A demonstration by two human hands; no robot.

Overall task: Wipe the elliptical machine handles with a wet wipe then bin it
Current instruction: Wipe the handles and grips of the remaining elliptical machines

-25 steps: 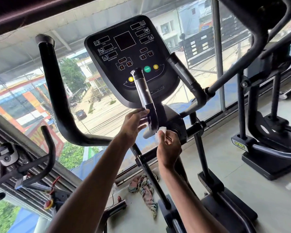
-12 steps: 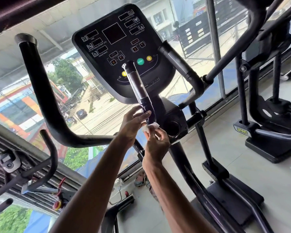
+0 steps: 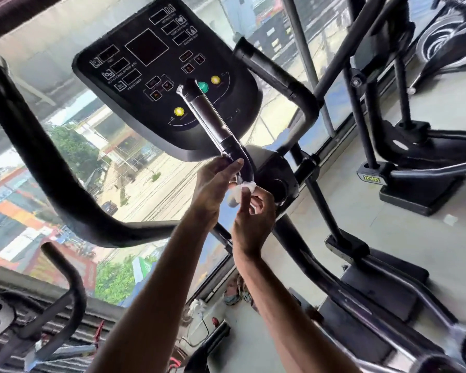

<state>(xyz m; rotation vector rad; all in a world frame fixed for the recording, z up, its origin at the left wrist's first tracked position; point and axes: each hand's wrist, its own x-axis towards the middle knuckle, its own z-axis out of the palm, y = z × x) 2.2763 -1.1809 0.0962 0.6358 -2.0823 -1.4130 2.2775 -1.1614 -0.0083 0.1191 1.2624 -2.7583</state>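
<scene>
The elliptical's short fixed handle (image 3: pixel 210 118) rises in front of the black console (image 3: pixel 156 68). My left hand (image 3: pixel 213 181) touches the handle's lower bend with its fingers extended. Just below that bend, my right hand (image 3: pixel 253 214) pinches a small crumpled white wet wipe (image 3: pixel 238 191) against the bar. A long black moving handle (image 3: pixel 35 157) curves at the left and another (image 3: pixel 277 76) stands at the right of the console.
Large windows behind the machine look down on a street. A second exercise machine (image 3: pixel 414 162) stands at the right on the pale floor. A crumpled cloth (image 3: pixel 237 293) lies on the floor by the window. Another machine's handlebars (image 3: pixel 62 286) are at lower left.
The view has shifted closer and up toward the console. My right hand with the wipe has stayed at the handle's lower bend; my left hand's fingers remain on the bar.
</scene>
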